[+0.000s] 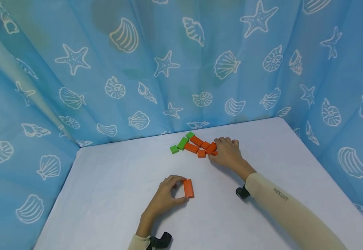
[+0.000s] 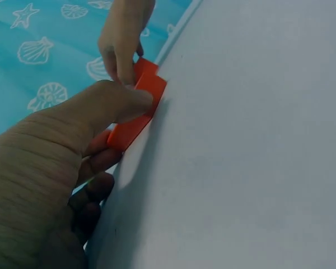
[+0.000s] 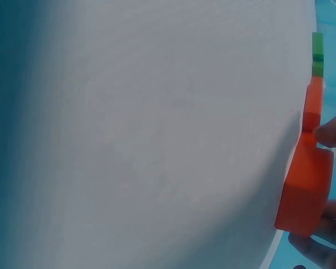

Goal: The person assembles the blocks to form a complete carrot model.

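Observation:
Near the middle of the table, my left hand [image 1: 165,196] pinches an orange block [image 1: 188,188] by its two ends, thumb at the near end and fingertips at the far end. The left wrist view shows the thumb lying across this same orange block [image 2: 131,129]. Farther back and to the right, my right hand [image 1: 228,152] grips another orange block [image 1: 211,148] at the right end of a cluster. In the right wrist view, that block [image 3: 305,185] sits between thumb and fingers. The palm side of the right hand is hidden from the head view.
Left of the right hand lie several orange blocks [image 1: 191,148], close together. Green blocks [image 1: 182,143] adjoin them on the left, one small green piece [image 1: 174,149] outermost. The white table [image 1: 112,194] ends at a blue shell-patterned curtain [image 1: 156,86] behind.

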A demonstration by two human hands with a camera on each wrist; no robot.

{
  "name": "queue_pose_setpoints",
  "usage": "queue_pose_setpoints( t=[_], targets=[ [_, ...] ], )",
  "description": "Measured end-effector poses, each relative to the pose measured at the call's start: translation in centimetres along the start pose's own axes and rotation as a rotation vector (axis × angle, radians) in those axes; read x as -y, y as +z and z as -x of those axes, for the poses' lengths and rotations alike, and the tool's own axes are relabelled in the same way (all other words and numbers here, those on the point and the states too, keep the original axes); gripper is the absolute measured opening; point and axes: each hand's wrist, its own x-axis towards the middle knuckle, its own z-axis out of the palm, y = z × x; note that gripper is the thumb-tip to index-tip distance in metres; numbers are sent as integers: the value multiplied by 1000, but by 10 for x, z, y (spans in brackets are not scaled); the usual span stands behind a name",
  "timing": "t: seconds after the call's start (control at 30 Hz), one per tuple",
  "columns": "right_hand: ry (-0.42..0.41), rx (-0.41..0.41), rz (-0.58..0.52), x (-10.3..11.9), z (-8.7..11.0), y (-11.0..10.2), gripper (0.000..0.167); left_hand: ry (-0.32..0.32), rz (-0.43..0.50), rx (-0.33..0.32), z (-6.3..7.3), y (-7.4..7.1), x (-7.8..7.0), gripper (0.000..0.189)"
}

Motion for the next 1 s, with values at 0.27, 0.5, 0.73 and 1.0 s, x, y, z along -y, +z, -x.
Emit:
queue_pose_setpoints(
  t=[0.27, 0.5, 0.73, 1.0],
  targets=[
    [56, 22, -34, 2, -10, 4, 61, 5, 17, 20, 10, -5, 0, 56],
    [56, -33, -132, 9, -7, 2, 63, 24, 1, 6, 12, -6, 3, 56],
    [-86, -45, -187, 16, 22, -13, 68, 61, -20, -2, 9, -5, 4, 56],
    [-202, 35, -199, 35, 61, -21, 69, 59, -25, -6, 9, -3, 7, 55]
  ],
)
